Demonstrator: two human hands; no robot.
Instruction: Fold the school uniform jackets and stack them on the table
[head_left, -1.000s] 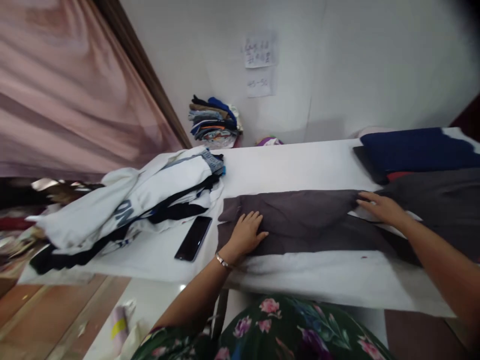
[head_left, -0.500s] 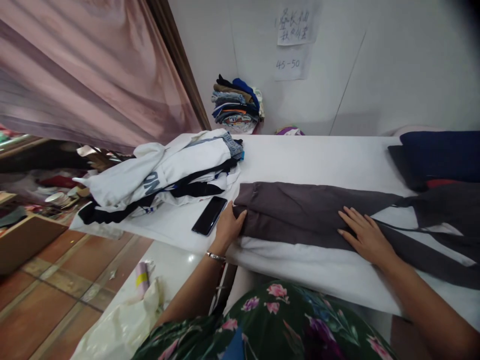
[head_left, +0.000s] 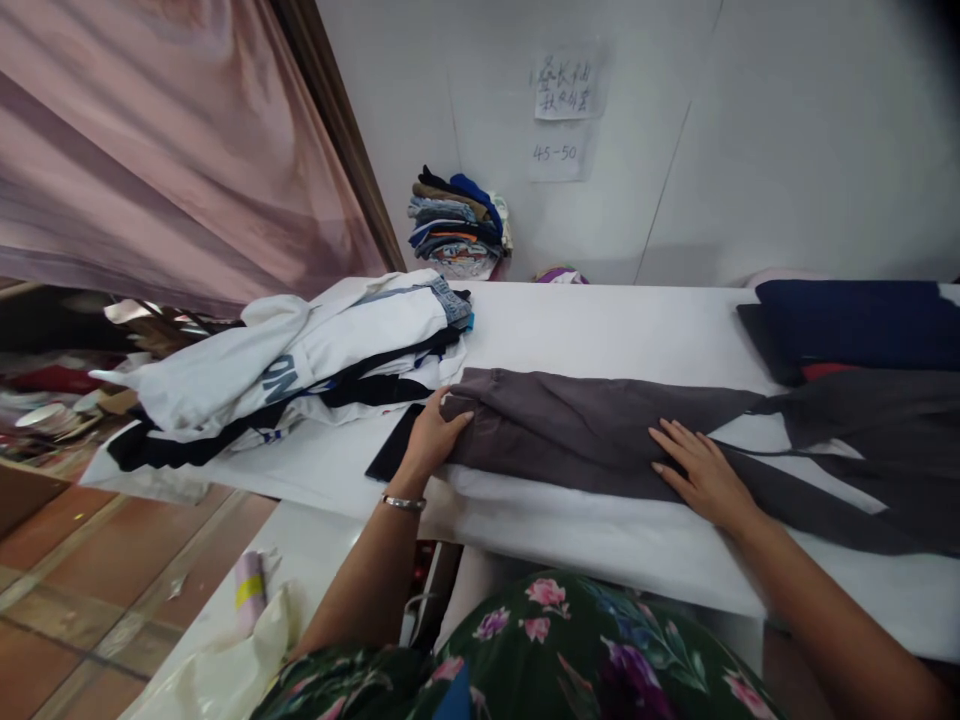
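A long dark grey-brown garment [head_left: 570, 430] lies stretched along the white-covered table in front of me, with its right part splitting into strips that show white between them. My left hand [head_left: 431, 440], a silver bracelet at its wrist, is closed on the garment's left end. Its thumb rests on top of the cloth, and the other fingers are partly hidden at the edge. My right hand [head_left: 701, 470] lies flat on the middle of the garment, fingers stretched out. Just left of my left hand is a black phone [head_left: 394, 445], partly covered by that hand.
A heap of white and black clothes [head_left: 300, 360] covers the table's left end. Folded dark blue clothes [head_left: 862, 320] lie at the back right. Behind the table stands a clothes stack [head_left: 457, 225] against the wall. A pale plastic bag [head_left: 225, 660] and a pinkish roll [head_left: 250, 590] are low on the left.
The camera view has shifted slightly, so everything sits a little further left and lower. Both hands keep about the same places on the garment; my left hand now covers more of the phone.
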